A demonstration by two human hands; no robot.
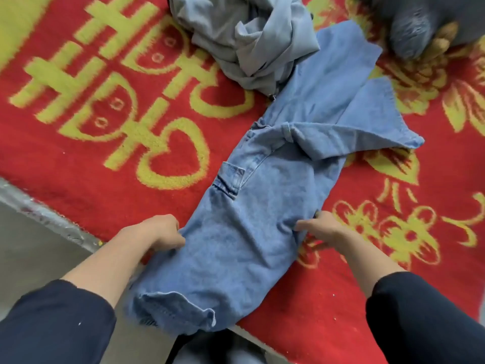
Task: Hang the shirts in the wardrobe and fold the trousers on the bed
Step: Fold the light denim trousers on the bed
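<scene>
Light blue denim trousers (262, 206) lie stretched across the bed, folded lengthwise, the legs reaching toward the upper right and the near end hanging over the bed's edge. My left hand (160, 233) grips the trousers' left edge. On the right edge my right hand (321, 228) pinches the denim. A crumpled pale grey-blue garment (244, 35) lies at the top, touching the trouser legs.
The bed is covered by a red blanket (105, 153) with yellow characters and flowers. A dark grey bundle of cloth (425, 24) sits at the top right corner. The bed's edge and grey floor (34, 245) run along the lower left.
</scene>
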